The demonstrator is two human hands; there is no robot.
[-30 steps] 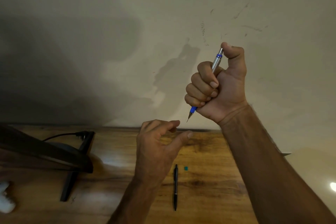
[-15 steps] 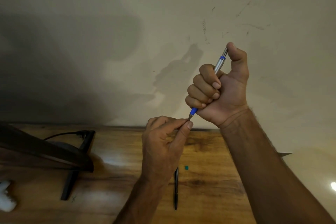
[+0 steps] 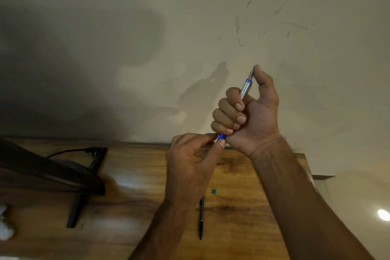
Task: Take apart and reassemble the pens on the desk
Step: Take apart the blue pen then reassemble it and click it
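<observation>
Head view: I am reading the right hand as clamped in a fist round the pen. It is raised above the desk in front of the wall, with the barrel tilted and the right thumb resting against the top end. The left hand is pinching the blue tip between thumb and forefinger, just under the right fist.

I am judging the step in hand as unscrewing the tip section. To do it well, I am advising:
- Right fist holding the barrel fixed.
- Left fingertips doing all the turning, in line with the barrel and not bending it.
- Right thumb easing off the top end, so the refill is not pushing out.
- Both hands working low over the desk, since a spring or refill may be dropping free as the thread lets go.

The black pen is lying on the desk beside the left wrist, its far end hidden behind that wrist, with a small green bit near that end. A dark stand is sitting well apart at the left
</observation>
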